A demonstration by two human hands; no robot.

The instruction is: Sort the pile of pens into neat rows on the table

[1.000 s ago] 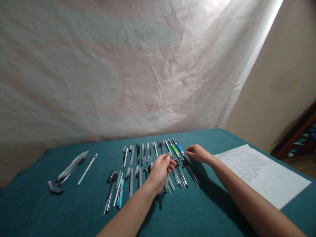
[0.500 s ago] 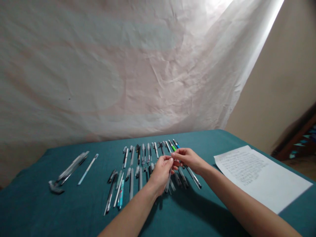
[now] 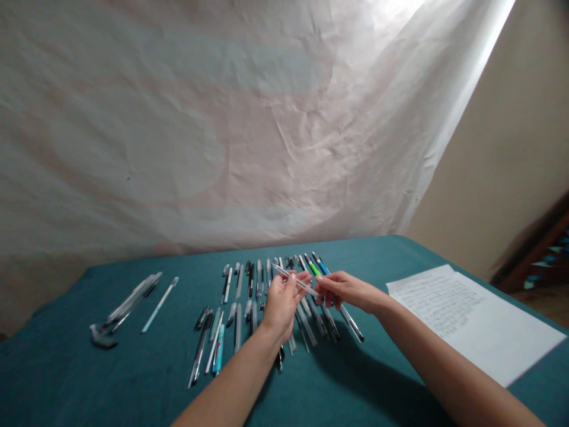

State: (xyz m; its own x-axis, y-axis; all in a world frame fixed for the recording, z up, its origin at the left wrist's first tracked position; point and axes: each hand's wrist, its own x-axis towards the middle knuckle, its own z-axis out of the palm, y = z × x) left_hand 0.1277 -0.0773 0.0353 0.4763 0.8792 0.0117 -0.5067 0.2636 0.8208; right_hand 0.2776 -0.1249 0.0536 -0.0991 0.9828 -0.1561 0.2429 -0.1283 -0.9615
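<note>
Above the rows of pens, my left hand [image 3: 282,299] pinches a slim clear pen [image 3: 303,286] between thumb and fingers. The pen slants, with its upper end to the left. My right hand [image 3: 347,290] has its bent fingertips closed around the pen's lower right end, which they partly hide. Beneath and behind both hands lie two rows of separated pens, caps and refills. Among them are a pen with a bright green part [image 3: 314,268], one with a blue part [image 3: 323,268] and a turquoise pen [image 3: 219,350].
A clear plastic sleeve [image 3: 133,299] with dark bits lies on the left of the green cloth [image 3: 89,391]. Beside it rests a single white and pale blue pen [image 3: 160,304]. At the right are handwritten sheets of paper [image 3: 493,332]. A pale hanging sheet [image 3: 249,148] stands behind the table.
The pen has swung from pointing down below my left hand to a slant between both hands. My left hand has turned and shifted slightly left; my right hand has moved a little right and down.
</note>
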